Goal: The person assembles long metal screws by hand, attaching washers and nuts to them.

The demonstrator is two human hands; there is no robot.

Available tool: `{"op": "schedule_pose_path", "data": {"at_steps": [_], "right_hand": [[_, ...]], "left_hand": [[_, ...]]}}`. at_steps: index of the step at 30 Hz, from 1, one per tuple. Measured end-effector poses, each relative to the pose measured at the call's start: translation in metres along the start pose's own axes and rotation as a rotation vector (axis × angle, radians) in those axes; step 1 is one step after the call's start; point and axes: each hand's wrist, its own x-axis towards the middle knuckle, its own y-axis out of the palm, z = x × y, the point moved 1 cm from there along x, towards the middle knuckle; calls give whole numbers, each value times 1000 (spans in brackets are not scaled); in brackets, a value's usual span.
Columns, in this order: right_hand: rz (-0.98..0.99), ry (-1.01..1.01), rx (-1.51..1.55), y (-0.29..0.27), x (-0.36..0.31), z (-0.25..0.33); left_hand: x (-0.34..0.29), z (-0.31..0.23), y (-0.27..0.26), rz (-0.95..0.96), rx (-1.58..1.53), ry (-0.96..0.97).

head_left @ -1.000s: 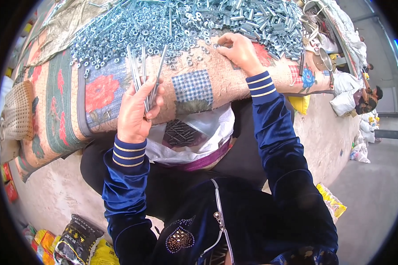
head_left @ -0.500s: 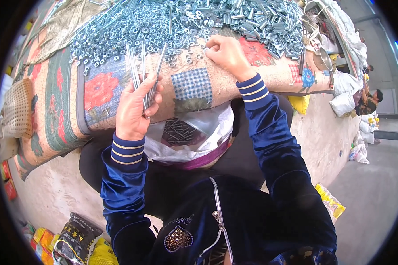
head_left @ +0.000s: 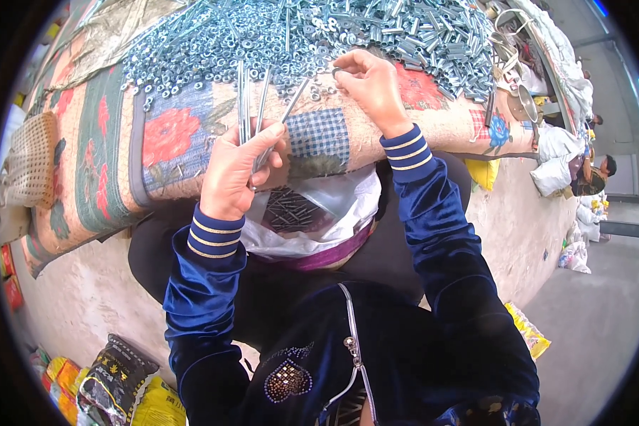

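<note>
My left hand [head_left: 240, 169] is closed round several thin metal rods [head_left: 242, 99], which fan out upward past the thumb. To its right, my right hand [head_left: 373, 91] is at the near edge of the heap, thumb and forefinger pinching a small dark washer [head_left: 336, 71]. Beyond both hands spreads a heap of nuts and washers [head_left: 192, 60]. Short metal tubes [head_left: 433, 39] make up its right side. Below my hands, in my lap, a white-lined bag [head_left: 351, 216] holds many dark metal pins [head_left: 291, 211].
A patterned quilt [head_left: 170, 138] covers the work surface. At the left stands a perforated basket [head_left: 32, 160]; a metal scoop [head_left: 524, 103] lies at the right. Packed bags [head_left: 113, 376] sit on the floor at lower left. Another person [head_left: 595, 174] is far right.
My left hand has shifted slightly right with the rods, one of which leans out more to the right. The right hand has moved a little up and right, still pinching.
</note>
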Motion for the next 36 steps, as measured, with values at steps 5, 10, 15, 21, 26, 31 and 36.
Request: {"op": "schedule_pose_path", "data": {"at_steps": [5,10,15,21,26,31,36], "right_hand": [[17,-132,-31,-1,-2,-1],[162,-89,-155,4,-6,4],[118,-351,-537,14,-12,15],[96,-270,-382,7,-13,16],[179,125,439,1,-8,23],[265,188,716,5,-16,46],[179,156,702,11,-27,57]], "left_hand": [[0,0,-6,-22,-21,28],[3,-1,-9,-18,-83,30],[2,-1,-8,-35,-80,29],[1,0,-10,-35,-60,25],[-1,0,-5,-19,-60,4],[-2,0,-2,24,-57,-1],[-1,2,0,42,-81,7]]}}
